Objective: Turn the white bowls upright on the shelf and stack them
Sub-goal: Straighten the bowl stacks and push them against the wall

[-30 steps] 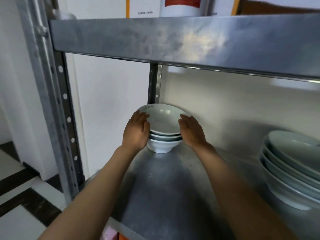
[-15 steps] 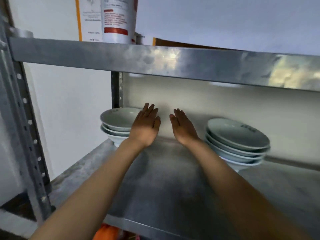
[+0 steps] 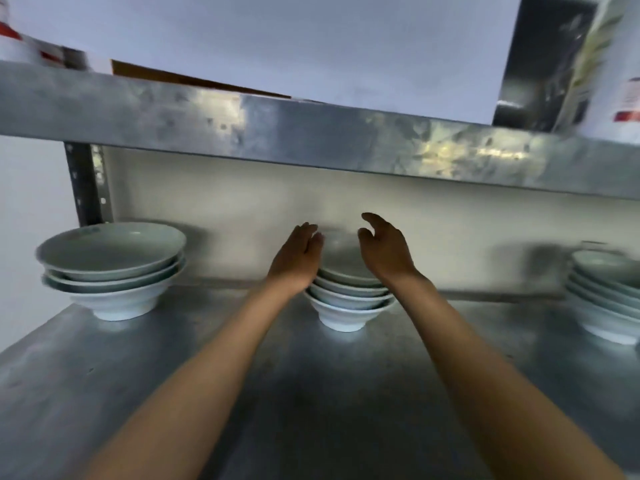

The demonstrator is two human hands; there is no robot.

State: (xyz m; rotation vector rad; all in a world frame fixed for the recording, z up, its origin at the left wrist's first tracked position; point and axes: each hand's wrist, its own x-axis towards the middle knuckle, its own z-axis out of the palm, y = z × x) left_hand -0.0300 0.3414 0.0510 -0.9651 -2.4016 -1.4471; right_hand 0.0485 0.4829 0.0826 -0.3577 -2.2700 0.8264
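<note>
Flanking the middle stack, left hand and right hand hang open, empty; all three visible stacks sit upright, little apparently left.

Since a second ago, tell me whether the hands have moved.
Yes. Both hands, left and right, went rightward, from the left stack by the post to the middle stack.

Left hand: we are holding it flat, fingers straight.
Right hand: we are loosely curling its fingers, gripping nothing.
</note>
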